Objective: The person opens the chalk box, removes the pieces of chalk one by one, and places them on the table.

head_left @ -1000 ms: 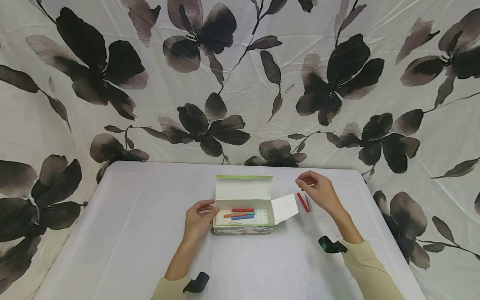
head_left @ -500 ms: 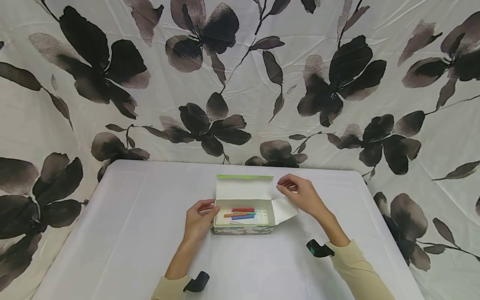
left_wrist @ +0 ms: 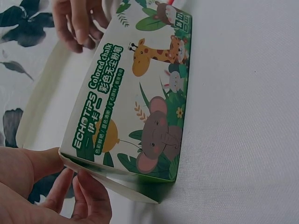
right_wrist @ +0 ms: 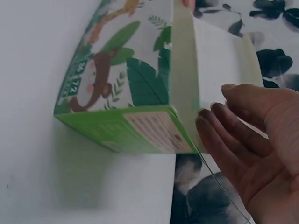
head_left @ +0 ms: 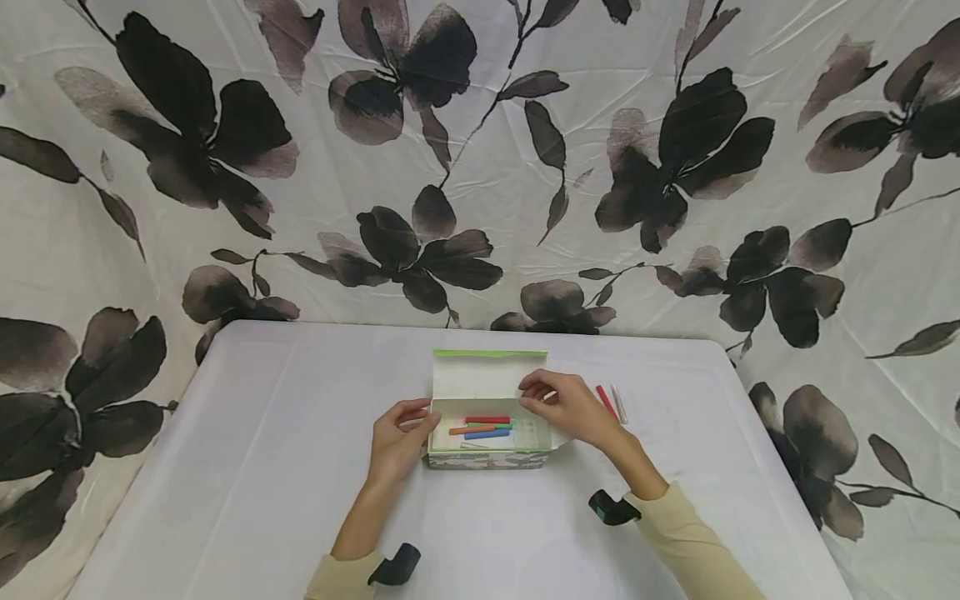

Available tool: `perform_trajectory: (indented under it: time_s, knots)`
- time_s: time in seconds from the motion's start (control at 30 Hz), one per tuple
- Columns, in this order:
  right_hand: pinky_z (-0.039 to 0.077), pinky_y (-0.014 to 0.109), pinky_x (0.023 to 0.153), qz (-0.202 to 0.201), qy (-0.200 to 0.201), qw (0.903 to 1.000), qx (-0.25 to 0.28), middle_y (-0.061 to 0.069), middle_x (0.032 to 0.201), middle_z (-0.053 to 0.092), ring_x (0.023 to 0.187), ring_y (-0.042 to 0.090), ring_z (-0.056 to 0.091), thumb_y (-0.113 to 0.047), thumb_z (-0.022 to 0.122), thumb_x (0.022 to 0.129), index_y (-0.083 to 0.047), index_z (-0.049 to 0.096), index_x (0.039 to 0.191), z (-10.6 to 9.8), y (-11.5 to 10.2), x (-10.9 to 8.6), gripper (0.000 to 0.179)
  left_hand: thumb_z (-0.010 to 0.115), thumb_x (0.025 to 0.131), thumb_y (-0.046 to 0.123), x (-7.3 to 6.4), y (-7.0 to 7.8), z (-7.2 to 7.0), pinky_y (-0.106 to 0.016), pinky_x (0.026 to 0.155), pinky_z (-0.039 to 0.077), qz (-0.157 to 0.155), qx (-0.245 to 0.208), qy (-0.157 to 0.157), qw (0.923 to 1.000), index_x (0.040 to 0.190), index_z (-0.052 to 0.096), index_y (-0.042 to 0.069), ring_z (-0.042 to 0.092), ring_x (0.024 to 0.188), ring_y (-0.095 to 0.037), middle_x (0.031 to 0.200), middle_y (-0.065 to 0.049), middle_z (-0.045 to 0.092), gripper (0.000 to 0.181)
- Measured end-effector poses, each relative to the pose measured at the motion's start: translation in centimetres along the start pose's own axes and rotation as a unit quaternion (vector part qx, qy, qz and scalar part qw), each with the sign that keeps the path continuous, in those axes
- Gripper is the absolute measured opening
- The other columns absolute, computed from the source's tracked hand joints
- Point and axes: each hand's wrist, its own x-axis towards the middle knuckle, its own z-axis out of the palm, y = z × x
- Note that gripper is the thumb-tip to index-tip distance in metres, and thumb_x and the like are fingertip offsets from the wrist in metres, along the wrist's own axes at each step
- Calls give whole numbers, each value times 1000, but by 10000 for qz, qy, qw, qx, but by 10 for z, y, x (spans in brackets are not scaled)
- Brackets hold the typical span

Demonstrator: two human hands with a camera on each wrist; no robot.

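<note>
A chalk box [head_left: 487,460] stands with its lid up, printed with animals and "Colored chalk" in the left wrist view. Inside it lie red chalk [head_left: 487,420], orange chalk [head_left: 471,431], blue chalk [head_left: 486,434] and partly covered green chalk [head_left: 505,427]. My left hand [head_left: 397,442] grips the box's left end; the left wrist view has the thumb on the corner and fingers by the end flap. Over the box's right end, my right hand [head_left: 576,407] has loosely bent fingers [right_wrist: 229,130], apart from the thumb, with nothing visible between them.
A red stick [head_left: 606,403] and a pale stick [head_left: 619,404] lie on the white-covered table [head_left: 300,400], right of the box. The right side flap is mostly hidden under my right hand. A floral cloth [head_left: 525,167] hangs behind the table.
My right hand has moved left, from beside the loose sticks to over the box's right end. My left hand keeps its hold; the chalk inside looks unmoved.
</note>
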Motion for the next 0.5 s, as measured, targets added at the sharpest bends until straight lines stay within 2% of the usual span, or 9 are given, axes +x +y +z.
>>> perform_trajectory:
  time_s: [0.33,0.5]
  knots:
    - [59,26,79,-87,-741,9972,6,5,96,72,87,14,67,-7,75,95,2,70,109,22,0,5,18,76,93,8,-2,2,0,-20,66,55,21,33,46,10000,123,69,-1,60,87,-16,111,-14,63,32]
    - [58,26,81,-184,-1150,9932,-9,8,99,73,90,16,69,-5,74,95,5,69,112,33,0,6,21,77,93,8,-1,2,1,-20,65,55,56,-1,52,10000,122,69,-1,60,86,-16,110,-14,64,32]
